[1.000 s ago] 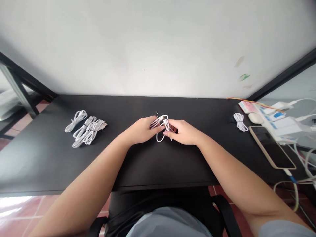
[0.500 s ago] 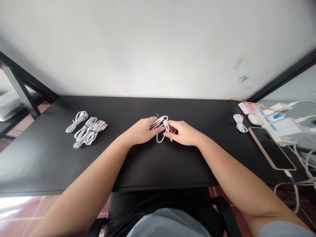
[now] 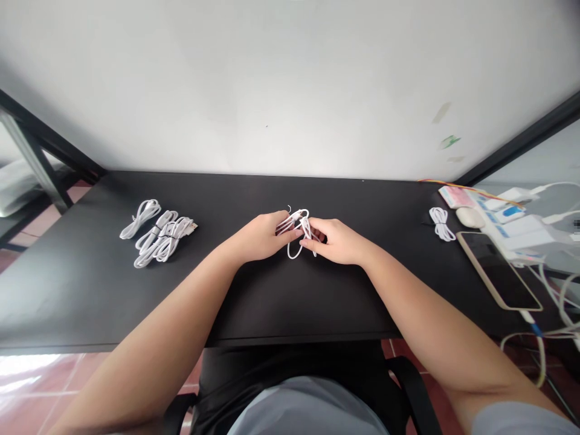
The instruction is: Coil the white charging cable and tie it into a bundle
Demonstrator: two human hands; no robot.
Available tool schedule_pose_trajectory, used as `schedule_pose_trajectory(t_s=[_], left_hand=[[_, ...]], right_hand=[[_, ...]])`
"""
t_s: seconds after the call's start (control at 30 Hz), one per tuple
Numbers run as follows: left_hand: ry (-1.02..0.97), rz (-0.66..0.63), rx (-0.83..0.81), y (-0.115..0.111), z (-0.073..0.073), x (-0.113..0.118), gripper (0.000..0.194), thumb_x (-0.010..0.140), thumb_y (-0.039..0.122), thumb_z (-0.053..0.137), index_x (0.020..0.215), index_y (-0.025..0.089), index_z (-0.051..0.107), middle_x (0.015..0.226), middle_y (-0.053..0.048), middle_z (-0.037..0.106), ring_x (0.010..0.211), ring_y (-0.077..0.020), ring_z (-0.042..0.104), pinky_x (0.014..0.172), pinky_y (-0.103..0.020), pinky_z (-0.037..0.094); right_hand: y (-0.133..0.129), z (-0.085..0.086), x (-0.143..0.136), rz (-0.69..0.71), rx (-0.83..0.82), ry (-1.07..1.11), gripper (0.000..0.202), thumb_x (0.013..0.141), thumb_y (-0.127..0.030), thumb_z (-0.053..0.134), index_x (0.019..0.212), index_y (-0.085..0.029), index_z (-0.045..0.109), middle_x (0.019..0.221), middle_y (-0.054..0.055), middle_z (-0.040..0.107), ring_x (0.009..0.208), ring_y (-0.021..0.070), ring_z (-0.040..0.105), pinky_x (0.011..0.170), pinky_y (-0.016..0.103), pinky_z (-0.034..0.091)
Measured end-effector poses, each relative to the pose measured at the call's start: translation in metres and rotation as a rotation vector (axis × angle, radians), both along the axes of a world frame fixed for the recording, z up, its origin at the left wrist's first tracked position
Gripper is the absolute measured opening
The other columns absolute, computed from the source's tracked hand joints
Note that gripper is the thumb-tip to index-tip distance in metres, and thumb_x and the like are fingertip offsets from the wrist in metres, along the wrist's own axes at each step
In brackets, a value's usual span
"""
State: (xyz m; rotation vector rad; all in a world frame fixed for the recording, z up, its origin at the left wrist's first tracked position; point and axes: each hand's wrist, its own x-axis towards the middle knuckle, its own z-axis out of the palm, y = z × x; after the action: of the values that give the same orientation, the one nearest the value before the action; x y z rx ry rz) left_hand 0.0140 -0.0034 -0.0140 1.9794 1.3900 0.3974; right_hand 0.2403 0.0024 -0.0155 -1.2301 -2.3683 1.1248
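Observation:
A white cable point(image 3: 295, 256) lies in loose loops between my two hands, above the middle of the black desk point(image 3: 290, 302). My left hand point(image 3: 267, 237) grips several of its strands between thumb and fingers. From the other side, my right hand point(image 3: 333, 240) pinches a bunched part of the same cable. A small curl of cable sticks up past my left fingertips, and one loop hangs toward me. My curled fingers partly hide the strands; the cable's plugs are hard to make out.
To the left lie several bundled white cables point(image 3: 167, 238). On the right are another coiled white cable point(image 3: 441, 223), a phone point(image 3: 501, 270) plugged into a cord, a white mouse-like object point(image 3: 470, 217) and a power strip point(image 3: 502, 229) with chargers. A wall point(image 3: 272, 90) stands behind the desk.
Both hands keep almost the same hold on the cable. The whole view has shifted very slightly, with the desk items sitting a little higher in the picture.

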Motion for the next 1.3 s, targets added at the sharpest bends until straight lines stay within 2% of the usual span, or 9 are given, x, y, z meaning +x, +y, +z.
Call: schedule_pose_trajectory(t_s=[1.3], left_hand=[[-0.006, 0.003, 0.005, 0.0004, 0.0002, 0.0006, 0.046, 0.088, 0.064, 0.053, 0.085, 0.018, 0.055, 0.08, -0.001, 0.064, 0.069, -0.0101, 0.052, 0.064, -0.023, 0.031]], right_hand=[[0.0019, -0.0026, 0.0004, 0.0, 0.029, -0.025, 0.028, 0.093, -0.047, 0.06, 0.096, -0.02, 0.059, 0.081, 0.001, 0.065, 0.068, 0.0122, 0.055, 0.067, 0.026, 0.042]])
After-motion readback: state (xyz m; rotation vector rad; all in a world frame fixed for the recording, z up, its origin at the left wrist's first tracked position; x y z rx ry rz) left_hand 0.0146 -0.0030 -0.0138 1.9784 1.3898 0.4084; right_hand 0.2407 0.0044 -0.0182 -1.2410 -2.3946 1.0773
